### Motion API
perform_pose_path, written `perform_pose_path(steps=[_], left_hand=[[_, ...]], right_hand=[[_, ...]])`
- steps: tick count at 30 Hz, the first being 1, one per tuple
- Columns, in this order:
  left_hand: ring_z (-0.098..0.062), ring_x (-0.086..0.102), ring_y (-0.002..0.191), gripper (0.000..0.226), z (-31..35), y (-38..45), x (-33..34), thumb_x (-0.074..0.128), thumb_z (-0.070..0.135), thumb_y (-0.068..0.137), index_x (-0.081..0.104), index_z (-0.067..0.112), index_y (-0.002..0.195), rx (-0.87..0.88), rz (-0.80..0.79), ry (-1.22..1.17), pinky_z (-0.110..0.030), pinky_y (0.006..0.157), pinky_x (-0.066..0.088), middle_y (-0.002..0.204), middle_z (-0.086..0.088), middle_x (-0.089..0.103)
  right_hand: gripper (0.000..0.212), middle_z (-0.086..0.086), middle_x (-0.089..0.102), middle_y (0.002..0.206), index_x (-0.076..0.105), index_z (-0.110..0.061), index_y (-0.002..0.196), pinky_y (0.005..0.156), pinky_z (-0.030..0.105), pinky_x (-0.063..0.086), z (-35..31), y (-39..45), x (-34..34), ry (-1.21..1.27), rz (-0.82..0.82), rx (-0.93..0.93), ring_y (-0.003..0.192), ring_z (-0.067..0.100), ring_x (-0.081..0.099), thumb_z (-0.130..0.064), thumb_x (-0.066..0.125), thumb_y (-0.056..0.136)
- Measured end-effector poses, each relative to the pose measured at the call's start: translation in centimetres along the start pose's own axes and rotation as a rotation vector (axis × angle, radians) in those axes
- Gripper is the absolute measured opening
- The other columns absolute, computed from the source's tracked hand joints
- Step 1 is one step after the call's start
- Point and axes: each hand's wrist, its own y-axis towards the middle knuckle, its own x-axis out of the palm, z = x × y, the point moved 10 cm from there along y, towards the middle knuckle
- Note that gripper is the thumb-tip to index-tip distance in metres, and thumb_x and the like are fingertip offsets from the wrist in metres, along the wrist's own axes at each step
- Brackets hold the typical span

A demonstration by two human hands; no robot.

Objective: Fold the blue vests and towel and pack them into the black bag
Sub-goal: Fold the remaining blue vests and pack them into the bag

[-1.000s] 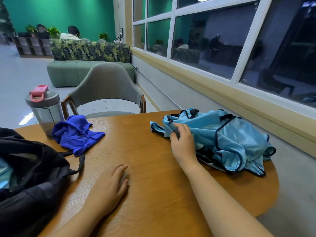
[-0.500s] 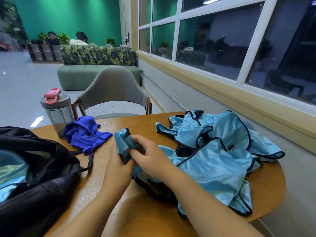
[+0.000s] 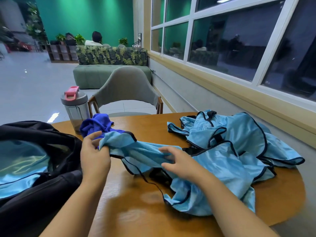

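A light blue vest (image 3: 145, 151) is being gripped at one end by the left hand (image 3: 94, 158) and pinched further along by the right hand (image 3: 181, 162), over a round wooden table (image 3: 136, 211). More vests (image 3: 239, 137) are being left heaped beside the window wall (image 3: 205, 100). The black bag (image 3: 42, 168) is being kept open at the left, blue fabric inside.

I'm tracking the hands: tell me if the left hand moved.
Yes. The left hand left the round wooden table, rising toward the crumpled royal-blue towel.
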Motion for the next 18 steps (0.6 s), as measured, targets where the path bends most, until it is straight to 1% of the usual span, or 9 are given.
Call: perform_pose_path(steps=[2, 4, 7, 8, 10, 12, 14, 16, 18], left_hand=[[-0.020, 0.060, 0.099, 0.041, 1.0, 0.3, -1.6, 0.046, -0.006, 0.087, 0.051, 0.021, 0.117, 0.050, 0.071, 0.030, -0.026, 0.078, 0.048, 0.108, -0.005, 0.061], [-0.019, 0.058, 0.106, 0.044, 1.1, 0.8, -2.0, 0.049, -0.004, 0.089, 0.049, 0.021, 0.125, 0.092, 0.049, 0.074, -0.026, 0.086, 0.046, 0.117, -0.002, 0.057], [-0.016, 0.048, 0.124, 0.064, -0.6, 1.0, 0.2, 0.063, 0.007, 0.086, 0.038, 0.030, 0.140, 0.066, -0.202, 0.231, -0.039, 0.105, 0.042, 0.138, 0.002, 0.044], [-0.015, 0.045, 0.129, 0.067, -1.2, 0.5, 1.3, 0.067, 0.011, 0.083, 0.040, 0.036, 0.138, 0.053, -0.307, 0.258, -0.043, 0.107, 0.040, 0.142, 0.003, 0.041], [-0.014, 0.042, 0.130, 0.058, -1.9, -1.2, 3.6, 0.070, 0.012, 0.082, 0.048, 0.048, 0.122, 0.032, -0.488, 0.261, -0.044, 0.109, 0.038, 0.140, 0.004, 0.042], [-0.012, 0.043, 0.128, 0.049, -2.6, -3.3, 5.5, 0.072, 0.016, 0.082, 0.049, 0.046, 0.113, 0.044, -0.631, 0.322, -0.038, 0.109, 0.037, 0.138, 0.006, 0.045], [-0.004, 0.044, 0.125, 0.046, -3.1, -5.7, 7.3, 0.075, 0.029, 0.079, 0.052, 0.042, 0.117, 0.079, -0.798, 0.471, -0.027, 0.107, 0.035, 0.133, 0.014, 0.049], [0.001, 0.040, 0.125, 0.057, -3.7, -8.1, 8.7, 0.077, 0.038, 0.075, 0.050, 0.038, 0.125, 0.126, -0.964, 0.604, -0.017, 0.106, 0.029, 0.133, 0.019, 0.044], [-0.002, 0.032, 0.131, 0.070, -4.8, -9.7, 9.5, 0.078, 0.044, 0.072, 0.045, 0.036, 0.133, 0.149, -1.078, 0.755, -0.019, 0.109, 0.025, 0.138, 0.017, 0.035]], right_hand=[[0.044, -0.017, 0.052, 0.130, 0.051, -0.031, 0.130, 0.101, 0.027, 0.046, 0.9, 0.0, -0.2, -0.014, 0.000, 0.020, 0.124, 0.001, 0.049, -0.017, 0.062, 0.091], [0.040, -0.020, 0.054, 0.128, 0.054, -0.034, 0.126, 0.098, 0.027, 0.048, 1.2, 0.0, -0.3, -0.035, 0.003, 0.027, 0.122, -0.001, 0.049, -0.019, 0.062, 0.090], [0.038, -0.023, 0.054, 0.124, 0.055, -0.035, 0.125, 0.096, 0.019, 0.041, 1.2, -0.1, -0.5, -0.097, 0.007, 0.019, 0.119, -0.003, 0.048, -0.021, 0.062, 0.090], [0.038, -0.022, 0.054, 0.125, 0.055, -0.035, 0.126, 0.096, 0.018, 0.040, 1.1, -0.2, -0.5, -0.124, 0.001, 0.017, 0.118, -0.003, 0.047, -0.022, 0.061, 0.091], [0.038, -0.019, 0.054, 0.129, 0.055, -0.034, 0.126, 0.097, 0.018, 0.038, 1.0, -0.2, -0.2, -0.181, -0.022, 0.009, 0.120, 0.000, 0.048, -0.023, 0.061, 0.090], [0.038, -0.018, 0.052, 0.132, 0.056, -0.035, 0.125, 0.095, 0.017, 0.037, 1.2, -0.4, 0.2, -0.237, -0.060, 0.017, 0.120, 0.001, 0.048, -0.030, 0.064, 0.089], [0.041, -0.017, 0.051, 0.132, 0.056, -0.035, 0.125, 0.091, 0.017, 0.036, 1.6, -0.7, 1.0, -0.274, -0.118, 0.041, 0.118, 0.000, 0.047, -0.040, 0.067, 0.086], [0.044, -0.016, 0.052, 0.133, 0.056, -0.035, 0.125, 0.093, 0.017, 0.036, 1.8, -0.8, 1.4, -0.307, -0.145, 0.044, 0.121, 0.001, 0.047, -0.045, 0.068, 0.084], [0.041, -0.016, 0.053, 0.132, 0.057, -0.034, 0.123, 0.096, 0.018, 0.036, 1.7, -0.7, 1.2, -0.304, -0.111, 0.030, 0.123, 0.002, 0.047, -0.043, 0.068, 0.085]])
